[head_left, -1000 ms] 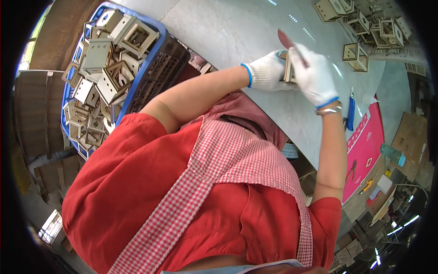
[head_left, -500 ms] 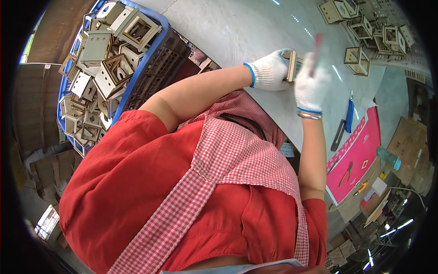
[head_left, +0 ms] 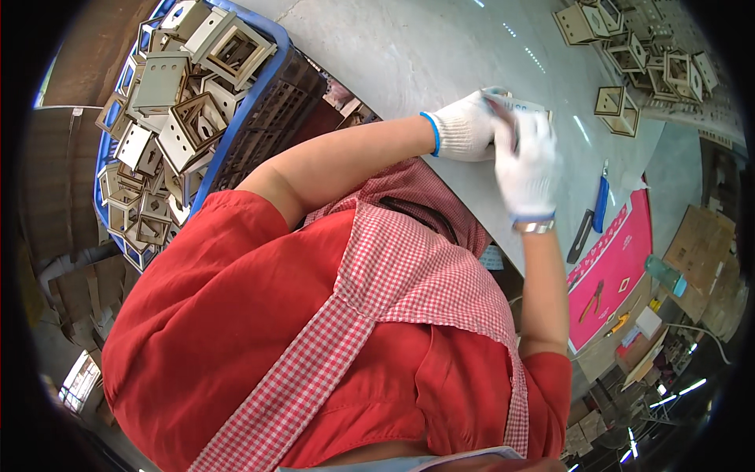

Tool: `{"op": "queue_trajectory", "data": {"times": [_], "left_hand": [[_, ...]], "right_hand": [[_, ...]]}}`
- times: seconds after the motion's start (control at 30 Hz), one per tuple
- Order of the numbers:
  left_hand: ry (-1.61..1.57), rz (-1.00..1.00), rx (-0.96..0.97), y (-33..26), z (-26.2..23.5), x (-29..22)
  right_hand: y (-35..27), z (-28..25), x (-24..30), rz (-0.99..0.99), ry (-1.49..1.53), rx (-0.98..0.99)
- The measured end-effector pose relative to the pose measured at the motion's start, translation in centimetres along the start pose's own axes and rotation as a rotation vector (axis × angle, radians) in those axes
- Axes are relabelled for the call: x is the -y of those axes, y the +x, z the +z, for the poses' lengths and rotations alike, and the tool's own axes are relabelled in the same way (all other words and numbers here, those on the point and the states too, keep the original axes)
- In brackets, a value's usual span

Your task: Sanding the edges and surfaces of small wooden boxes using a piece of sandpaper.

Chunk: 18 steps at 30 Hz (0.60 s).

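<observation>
My left hand (head_left: 465,127), in a white knit glove with a blue cuff, is closed over the table. It grips a small wooden house frame, now almost wholly hidden behind the gloves and a strip. My right hand (head_left: 525,171), gloved the same way and slightly blurred, is closed on what looks like a sandpaper strip (head_left: 522,103). That strip shows a pale back with blue print and a brownish part by the fingers. Both hands meet at the piece, the right one crossing in front of the left fingertips.
A blue crate (head_left: 271,31) heaped with small wooden houses stands at the left. More houses (head_left: 664,75) lie at the far right, one (head_left: 617,110) set apart. A blue-handled cutter (head_left: 602,200), a black bar (head_left: 581,236), a pink sheet (head_left: 629,252) and pliers (head_left: 591,301) lie right.
My right hand has swung the strip from upright down onto the piece in my left hand, covering the wooden frame that showed before. The left hand has barely moved.
</observation>
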<state>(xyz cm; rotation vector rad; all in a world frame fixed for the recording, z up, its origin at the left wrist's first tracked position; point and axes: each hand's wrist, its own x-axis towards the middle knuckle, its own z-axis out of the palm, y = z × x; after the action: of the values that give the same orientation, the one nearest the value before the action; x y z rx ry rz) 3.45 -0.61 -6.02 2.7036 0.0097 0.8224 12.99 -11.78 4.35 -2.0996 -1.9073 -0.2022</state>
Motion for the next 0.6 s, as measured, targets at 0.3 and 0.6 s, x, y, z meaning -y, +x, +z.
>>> {"op": "queue_trajectory", "data": {"times": [0.3,0.6], "left_hand": [[-0.043,-0.047,-0.078,-0.2,0.9,0.1],[-0.159,-0.052,-0.063,0.3,0.2,0.5]], "right_hand": [[12.9,-1.6,-2.1,0.413,0.348,0.767],[13.5,2.1,-5.3,0.263,0.352,0.71]]}}
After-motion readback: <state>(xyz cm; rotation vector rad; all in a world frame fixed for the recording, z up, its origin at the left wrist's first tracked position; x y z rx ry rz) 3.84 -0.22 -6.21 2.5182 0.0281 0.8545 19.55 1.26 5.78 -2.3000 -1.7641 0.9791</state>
